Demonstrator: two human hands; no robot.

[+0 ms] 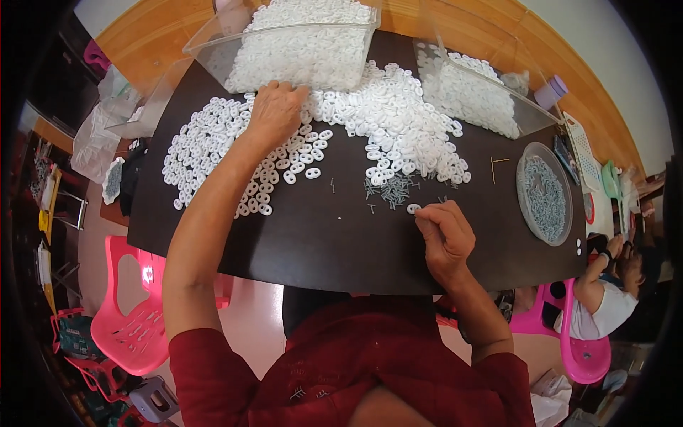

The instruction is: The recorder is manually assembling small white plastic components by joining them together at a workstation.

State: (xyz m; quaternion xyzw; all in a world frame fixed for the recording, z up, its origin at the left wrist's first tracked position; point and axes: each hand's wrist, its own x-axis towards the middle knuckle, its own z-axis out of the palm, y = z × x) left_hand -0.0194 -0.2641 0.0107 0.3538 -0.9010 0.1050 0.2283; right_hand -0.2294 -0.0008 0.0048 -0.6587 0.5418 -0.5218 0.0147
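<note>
Small white oval plastic pieces with two holes each lie in a left pile (213, 135) and a middle pile (405, 117) on the dark table. Over the upper edge of the left pile, just before a clear bin, is my left hand (276, 114); its fingers bend down and their tips are hidden. Near the table's front, my right hand (449, 238) is closed in a pinch, with one white two-hole piece (413, 209) at its fingertips. Beyond that hand lies a small heap of grey screws (393, 191); a few loose ones lie around it.
A clear bin (284, 60) heaped with white pieces stands at the back, another clear bin (477, 96) at back right. A round tub (525, 213) of grey screws sits at right. Pink chairs (128, 313) flank the table; another person (605, 292) sits at far right.
</note>
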